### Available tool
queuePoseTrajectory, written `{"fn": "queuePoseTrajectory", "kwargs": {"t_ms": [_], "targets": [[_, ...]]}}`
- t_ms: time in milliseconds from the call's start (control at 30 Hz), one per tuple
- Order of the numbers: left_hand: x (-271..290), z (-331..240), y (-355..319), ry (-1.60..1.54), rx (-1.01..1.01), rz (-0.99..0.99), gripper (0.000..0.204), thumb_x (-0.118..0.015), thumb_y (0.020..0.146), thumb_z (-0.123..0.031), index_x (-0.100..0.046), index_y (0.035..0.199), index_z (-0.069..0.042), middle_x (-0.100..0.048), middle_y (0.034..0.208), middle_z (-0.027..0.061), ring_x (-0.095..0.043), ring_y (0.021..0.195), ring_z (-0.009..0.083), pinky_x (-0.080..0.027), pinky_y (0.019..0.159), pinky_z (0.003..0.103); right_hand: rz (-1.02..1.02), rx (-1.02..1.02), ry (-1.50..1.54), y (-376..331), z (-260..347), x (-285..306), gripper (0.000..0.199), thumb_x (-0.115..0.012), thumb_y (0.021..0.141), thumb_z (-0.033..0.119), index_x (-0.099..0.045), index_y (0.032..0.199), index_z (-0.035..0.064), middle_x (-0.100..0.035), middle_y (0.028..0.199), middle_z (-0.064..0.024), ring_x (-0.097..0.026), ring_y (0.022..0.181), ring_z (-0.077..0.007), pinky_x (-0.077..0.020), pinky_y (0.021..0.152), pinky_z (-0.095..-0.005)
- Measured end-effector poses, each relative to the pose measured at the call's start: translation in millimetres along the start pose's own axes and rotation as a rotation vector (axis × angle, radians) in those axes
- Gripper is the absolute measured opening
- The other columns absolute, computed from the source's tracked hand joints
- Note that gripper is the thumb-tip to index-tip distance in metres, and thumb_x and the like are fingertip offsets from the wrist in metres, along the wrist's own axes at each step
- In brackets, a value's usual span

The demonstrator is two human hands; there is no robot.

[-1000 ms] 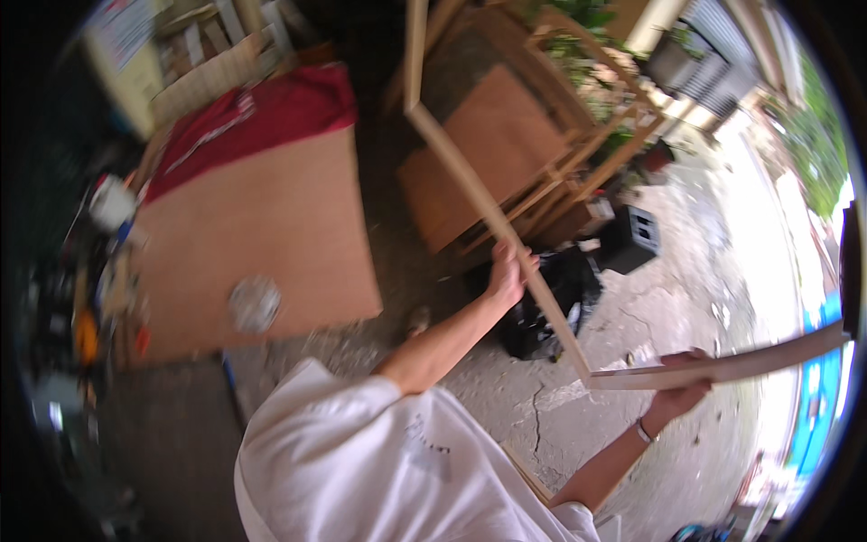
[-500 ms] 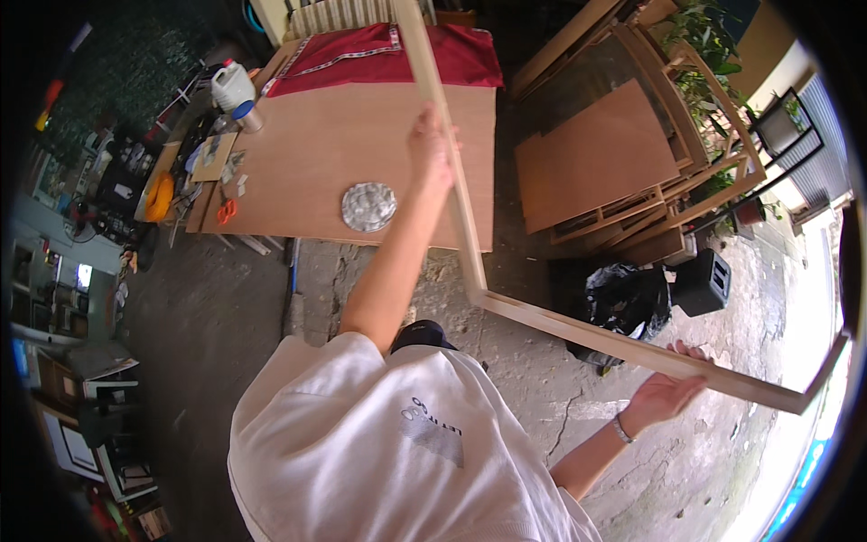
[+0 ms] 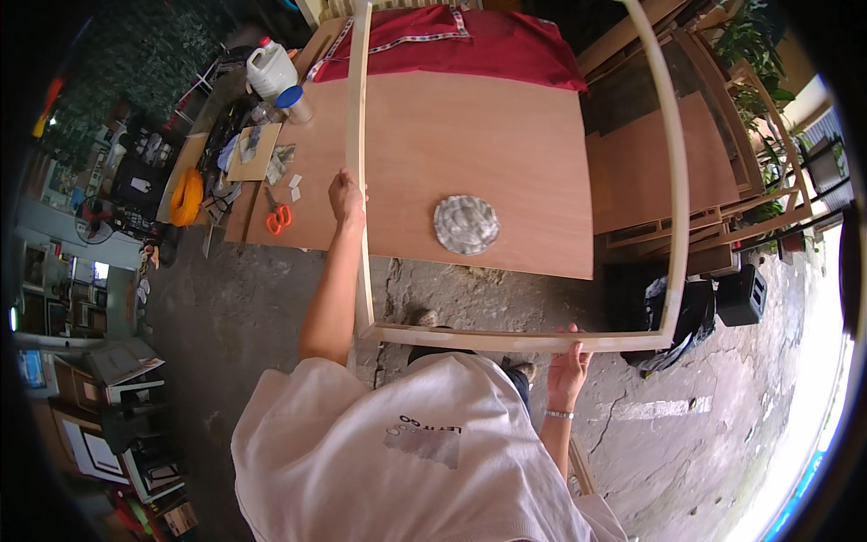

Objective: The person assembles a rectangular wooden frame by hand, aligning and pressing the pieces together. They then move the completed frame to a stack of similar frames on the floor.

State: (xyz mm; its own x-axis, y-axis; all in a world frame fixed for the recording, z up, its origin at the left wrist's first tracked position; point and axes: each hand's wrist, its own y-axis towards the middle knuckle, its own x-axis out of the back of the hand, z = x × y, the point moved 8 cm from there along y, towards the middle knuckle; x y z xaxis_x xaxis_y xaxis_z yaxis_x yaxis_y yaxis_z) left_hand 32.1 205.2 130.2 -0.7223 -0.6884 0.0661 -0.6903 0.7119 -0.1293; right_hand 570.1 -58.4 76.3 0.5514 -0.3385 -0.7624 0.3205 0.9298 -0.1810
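Wooden frame [image 3: 673,181] in both hands over plywood table [image 3: 506,135], probably clear.

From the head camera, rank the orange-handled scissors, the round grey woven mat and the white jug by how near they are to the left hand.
Measured from the left hand, which grips the wooden frame:
1. Orange-handled scissors, just to its left on the board's edge.
2. Round grey woven mat, to its right on the board.
3. White jug, far up at the board's back left corner.
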Motion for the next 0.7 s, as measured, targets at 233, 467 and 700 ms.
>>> {"fn": "queuePoseTrajectory", "kwargs": {"t_ms": [233, 467, 700], "targets": [[50.2, 76.8, 84.4, 0.474, 0.169, -0.045, 0.044, -0.038, 0.104, -0.041, -0.066, 0.106, -0.008, -0.07, 0.078, 0.0104, -0.068, 0.065, 0.0236, -0.054, 0.062, 0.038, -0.163, -0.189, -0.03, -18.4, -119.6, -18.4, 0.041, -0.058, 0.1, 0.017, -0.045, 0.138, 0.0157, -0.051, 0.143, -0.0104, -0.052, 0.128, -0.032, -0.0466, 0.106, -0.0461], [62.2, 141.3, 131.0, 0.689, 0.27, 0.017, 0.049, -0.037, 0.103, -0.041, -0.066, 0.106, -0.002, -0.071, 0.105, 0.0168, -0.067, 0.098, 0.0364, -0.052, 0.087, 0.047, -0.249, -0.238, -0.111, -28.3, -167.9, -8.8, 0.042, -0.059, 0.099, 0.021, -0.041, 0.137, 0.0169, -0.05, 0.143, -0.0114, -0.053, 0.128, -0.0339, -0.0483, 0.104, -0.0489], [73.5, 111.0, 158.1, 0.889, -0.169, 0.0, 0.033, -0.055, 0.096, -0.03, -0.067, 0.107, -0.002, -0.067, 0.106, 0.0221, -0.065, 0.103, 0.0389, -0.052, 0.088, 0.045, -0.235, -0.262, -0.096, -32.8, -202.2, -16.0, 0.043, -0.06, 0.099, 0.022, -0.04, 0.137, 0.0157, -0.05, 0.144, -0.0104, -0.052, 0.129, -0.0319, -0.049, 0.103, -0.0493]]}}
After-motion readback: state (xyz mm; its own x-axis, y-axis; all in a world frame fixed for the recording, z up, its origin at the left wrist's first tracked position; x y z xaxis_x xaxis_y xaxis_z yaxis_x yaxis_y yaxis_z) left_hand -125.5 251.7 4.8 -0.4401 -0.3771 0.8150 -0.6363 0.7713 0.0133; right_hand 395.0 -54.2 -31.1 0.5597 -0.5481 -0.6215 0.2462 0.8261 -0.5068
